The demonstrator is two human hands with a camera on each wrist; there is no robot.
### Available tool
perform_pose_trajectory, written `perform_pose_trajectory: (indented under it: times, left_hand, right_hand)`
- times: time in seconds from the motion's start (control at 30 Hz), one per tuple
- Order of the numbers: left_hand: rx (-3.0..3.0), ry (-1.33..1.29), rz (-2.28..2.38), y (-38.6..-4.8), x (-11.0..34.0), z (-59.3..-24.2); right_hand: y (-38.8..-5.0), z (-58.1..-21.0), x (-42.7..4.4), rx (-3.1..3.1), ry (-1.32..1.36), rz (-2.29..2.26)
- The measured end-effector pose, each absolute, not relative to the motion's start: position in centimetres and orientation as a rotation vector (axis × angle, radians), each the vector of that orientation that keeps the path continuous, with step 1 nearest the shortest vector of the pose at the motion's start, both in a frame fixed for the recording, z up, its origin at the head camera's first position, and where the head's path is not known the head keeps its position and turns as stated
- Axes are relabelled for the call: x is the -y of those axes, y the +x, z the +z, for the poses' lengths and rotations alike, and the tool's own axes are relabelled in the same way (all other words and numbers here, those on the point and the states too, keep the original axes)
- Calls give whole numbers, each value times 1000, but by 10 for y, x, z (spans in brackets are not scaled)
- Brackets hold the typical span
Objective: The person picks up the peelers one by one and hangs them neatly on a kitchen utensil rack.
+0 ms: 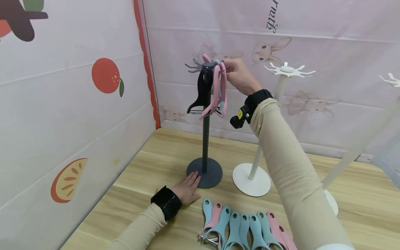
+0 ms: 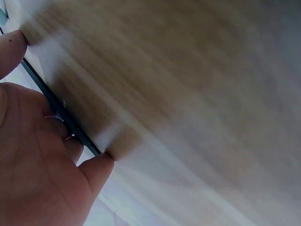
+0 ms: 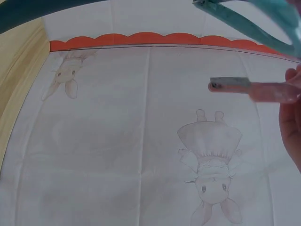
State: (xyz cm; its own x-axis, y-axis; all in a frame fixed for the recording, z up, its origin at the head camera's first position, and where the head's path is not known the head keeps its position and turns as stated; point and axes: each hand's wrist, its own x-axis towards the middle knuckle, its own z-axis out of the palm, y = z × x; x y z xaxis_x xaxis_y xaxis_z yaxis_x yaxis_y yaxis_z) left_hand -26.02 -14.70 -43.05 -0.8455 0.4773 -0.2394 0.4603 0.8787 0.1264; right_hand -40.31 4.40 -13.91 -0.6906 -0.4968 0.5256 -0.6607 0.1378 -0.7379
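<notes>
My right hand [image 1: 239,74] is at the top of a dark grey stand [image 1: 205,139] with a ring of hooks, pinching a pink peeler [image 1: 223,86] near its handle end. In the right wrist view that peeler [image 3: 273,92] reaches in from the fingers at the right edge. Beside it hang a black peeler [image 1: 204,85] and another pink one [image 1: 215,92]; a light blue peeler [image 3: 244,26] shows partly behind. Low on the table, my left hand [image 1: 187,190] rests with extended fingers on the edge of the stand's round base [image 1: 212,178].
A row of blue and pink peelers [image 1: 244,225] lies on the wooden table [image 1: 168,149] in front. To the right stands a white hook stand [image 1: 251,184], with another white stand [image 1: 359,152] beyond, partly behind my right arm. Printed cloth walls [image 1: 118,125] border the left and back.
</notes>
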Motion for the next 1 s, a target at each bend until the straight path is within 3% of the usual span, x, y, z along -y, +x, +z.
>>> perform_pose_trajectory:
  times: [0.7,1.0]
  left_hand:
    - [-2759,795,188,-274,160,-431]
    - [-2736,804,175,-287,164,-448]
  right_hand:
    - [-388,-180,-49,2248,1114,1831]
    - [-361,-209,-63,2306,1040,1568]
